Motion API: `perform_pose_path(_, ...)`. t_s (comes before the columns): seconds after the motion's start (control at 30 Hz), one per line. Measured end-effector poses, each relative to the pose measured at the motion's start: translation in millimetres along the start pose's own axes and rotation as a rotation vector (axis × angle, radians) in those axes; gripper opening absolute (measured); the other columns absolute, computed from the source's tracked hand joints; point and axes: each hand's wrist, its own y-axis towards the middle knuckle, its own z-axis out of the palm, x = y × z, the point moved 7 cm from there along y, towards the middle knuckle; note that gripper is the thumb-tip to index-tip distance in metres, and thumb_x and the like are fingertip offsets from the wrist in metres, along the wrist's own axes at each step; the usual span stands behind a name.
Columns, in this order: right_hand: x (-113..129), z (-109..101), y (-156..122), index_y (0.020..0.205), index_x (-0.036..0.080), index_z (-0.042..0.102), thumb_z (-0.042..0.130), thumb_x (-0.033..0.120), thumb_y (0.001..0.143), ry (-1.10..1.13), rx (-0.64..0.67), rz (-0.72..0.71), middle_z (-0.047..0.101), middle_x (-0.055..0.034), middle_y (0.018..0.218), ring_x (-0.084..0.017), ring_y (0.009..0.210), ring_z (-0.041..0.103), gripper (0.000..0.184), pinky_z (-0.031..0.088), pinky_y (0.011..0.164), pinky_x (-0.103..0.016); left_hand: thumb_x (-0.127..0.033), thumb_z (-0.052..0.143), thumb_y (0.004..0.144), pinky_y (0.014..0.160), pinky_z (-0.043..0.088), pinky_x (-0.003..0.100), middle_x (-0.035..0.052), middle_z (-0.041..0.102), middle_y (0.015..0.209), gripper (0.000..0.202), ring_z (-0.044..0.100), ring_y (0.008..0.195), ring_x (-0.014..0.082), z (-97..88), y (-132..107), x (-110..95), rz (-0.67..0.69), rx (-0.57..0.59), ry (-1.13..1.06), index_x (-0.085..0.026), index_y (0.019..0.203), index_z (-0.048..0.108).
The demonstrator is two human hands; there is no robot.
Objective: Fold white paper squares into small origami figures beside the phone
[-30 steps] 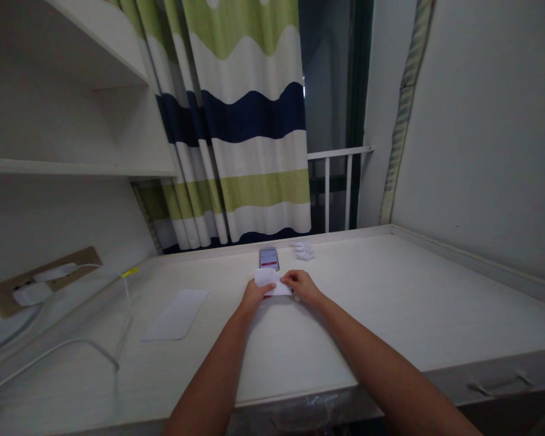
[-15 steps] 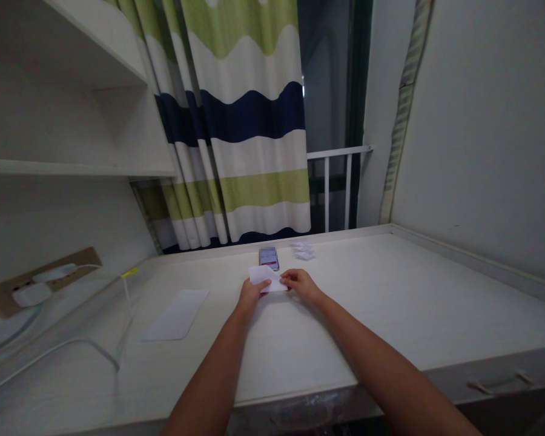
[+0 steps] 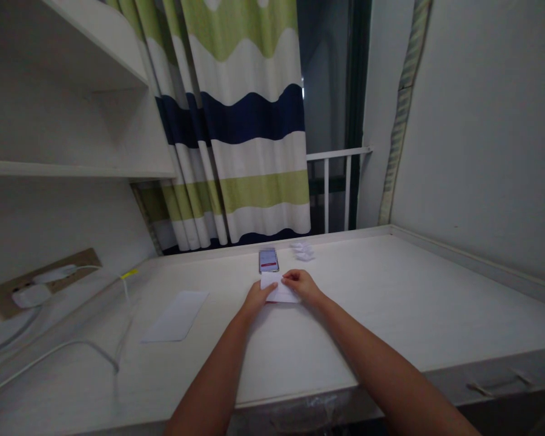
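A folded white paper [image 3: 281, 290] lies on the pale wooden desk [image 3: 390, 315], just in front of a smartphone [image 3: 268, 260] with a lit screen. My left hand [image 3: 257, 301] rests on the paper's left side, with its fingers over the fold. The fingertips of my right hand [image 3: 301, 286] pinch the paper's upper right edge. Both hands hold the paper low against the desktop, and part of it is hidden beneath my fingers. Several small folded white papers [image 3: 302, 252] lie beyond my right hand.
A flat white sheet [image 3: 176, 315] lies left of my hands. A white cable [image 3: 70, 345] runs across the desk's left part from a wall power strip [image 3: 40, 281]. A shelf overhangs the left, and a striped curtain hangs behind the desk.
The paper has dropped from a raised, tilted position to lying nearly flat on the desk. It has shifted slightly right, and my left hand has moved right with it.
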Motion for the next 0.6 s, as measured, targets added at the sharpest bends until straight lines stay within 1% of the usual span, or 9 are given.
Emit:
perform_pose_path(0.07,1,1,-1,0.057,0.013,0.057,0.062,0.029,0.055,0.013,0.011,0.028,0.052,0.0028,0.049,-0.008,0.046,0.041,0.016,0.03,0.047,-0.022,-0.019,0.067,0.061,0.052,0.046,0.023,0.0056,0.067,0.071,0.021,0.058,0.058,0.0145,-2.4,1,-2,0.023,-0.03,0.033,-0.01,0.08,0.064)
perform_pose_path(0.13,3,1,-2,0.057,0.013,0.056,0.062,0.029,0.055,0.018,0.016,0.043,0.05,0.0036,0.047,-0.007,0.044,0.039,0.016,0.029,0.046,-0.022,-0.02,0.066,0.062,0.05,0.045,0.023,0.0053,0.066,0.069,0.023,0.058,0.057,0.0146,-3.6,2,-1,0.017,-0.047,0.049,-0.01,0.081,0.063)
perform_pose_path(0.23,6,3,-4,0.056,0.013,0.056,0.061,0.03,0.056,0.025,0.025,0.043,0.047,0.0044,0.045,-0.007,0.043,0.038,0.017,0.028,0.045,-0.022,-0.025,0.064,0.065,0.051,0.045,0.026,0.0065,0.066,0.075,0.031,0.058,0.058,0.0159,-2.8,4,1,0.014,-0.035,0.021,-0.01,0.092,0.061)
perform_pose_path(0.3,6,4,-4,0.056,0.013,0.055,0.061,0.03,0.056,0.031,0.029,0.049,0.046,0.0049,0.044,-0.007,0.043,0.037,0.018,0.027,0.044,-0.022,-0.029,0.062,0.065,0.058,0.046,0.027,0.0076,0.066,0.085,0.038,0.06,0.066,0.0175,-1.3,4,-3,0.074,-0.008,-0.016,-0.012,0.099,0.06)
perform_pose_path(0.37,6,4,-4,0.055,0.013,0.054,0.061,0.029,0.055,0.046,0.03,0.063,0.044,0.0053,0.043,-0.006,0.042,0.036,0.017,0.025,0.043,-0.022,-0.031,0.063,0.065,0.066,0.045,0.027,0.0081,0.065,0.094,0.043,0.06,0.079,0.0195,0.0,3,-8,0.144,0.025,-0.036,-0.014,0.104,0.059)
perform_pose_path(0.47,5,4,-4,0.054,0.014,0.054,0.061,0.029,0.055,0.075,0.035,0.073,0.043,0.0061,0.041,-0.006,0.041,0.034,0.016,0.024,0.043,-0.022,-0.034,0.063,0.063,0.074,0.043,0.029,0.0084,0.064,0.098,0.044,0.057,0.09,0.0222,0.1,3,-11,0.179,0.048,-0.029,-0.014,0.102,0.06)
perform_pose_path(0.6,7,5,-4,0.053,0.014,0.054,0.062,0.027,0.054,0.094,0.05,0.08,0.042,0.006,0.041,-0.006,0.04,0.034,0.016,0.024,0.043,-0.022,-0.036,0.063,0.062,0.079,0.041,0.031,0.0093,0.062,0.104,0.041,0.055,0.094,0.0238,-0.2,4,-12,0.195,0.066,-0.033,-0.013,0.096,0.064)
